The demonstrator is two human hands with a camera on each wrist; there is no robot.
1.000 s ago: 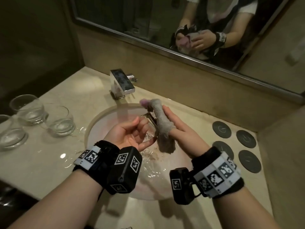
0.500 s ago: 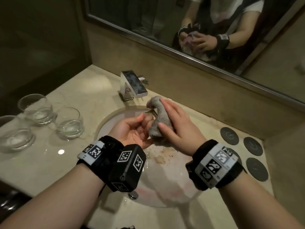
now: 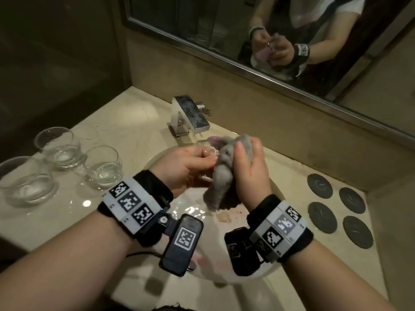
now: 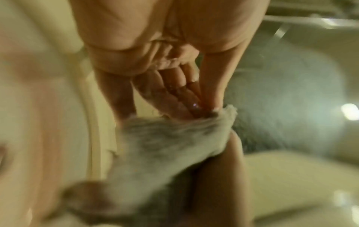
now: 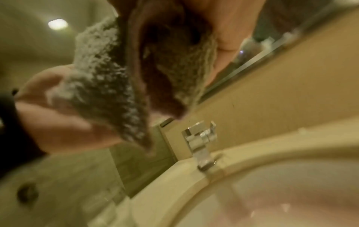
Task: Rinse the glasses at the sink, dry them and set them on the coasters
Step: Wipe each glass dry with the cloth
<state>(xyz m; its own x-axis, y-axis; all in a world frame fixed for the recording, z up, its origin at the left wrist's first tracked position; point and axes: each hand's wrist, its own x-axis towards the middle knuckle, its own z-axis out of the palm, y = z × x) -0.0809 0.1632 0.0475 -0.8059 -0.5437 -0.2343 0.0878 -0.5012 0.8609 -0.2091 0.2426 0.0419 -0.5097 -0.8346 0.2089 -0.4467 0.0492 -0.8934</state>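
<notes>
Both hands are over the sink (image 3: pixel 157 162), just in front of the tap (image 3: pixel 190 115). L hand (image 3: pixel 184 162) has its fingers curled round a clear glass (image 3: pixel 207 151), mostly hidden by the fingers and cloth; only a bit of rim shows, so can't tell how it's tilted. R hand (image 3: pixel 249 169) grips a grey cloth (image 3: pixel 221 176), thumb and fingers wrapped round it, pressing it against the glass; the cloth's loose end hangs down toward the basin. In the L wrist view the L fingers (image 4: pixel 180 95) meet the cloth (image 4: pixel 165 147) at its top edge, blurred. In the R wrist view the cloth (image 5: pixel 108 86) is bunched in the palm, with the tap (image 5: pixel 202 138) beyond it.

Three more glasses sit on the tabletop (image 3: pixel 116 122) left of the sink, upright, close together: one at back (image 3: pixel 57 144), one nearest the sink (image 3: pixel 102 167), one at far left (image 3: pixel 24 180). Each looks to have a little water in the bottom.

Four dark round coasters (image 3: pixel 339 207) lie on the tabletop right of the sink, in a tight cluster, nothing on them. Mirror (image 3: pixel 247 34) on the wall behind reflects the hands and cloth.
</notes>
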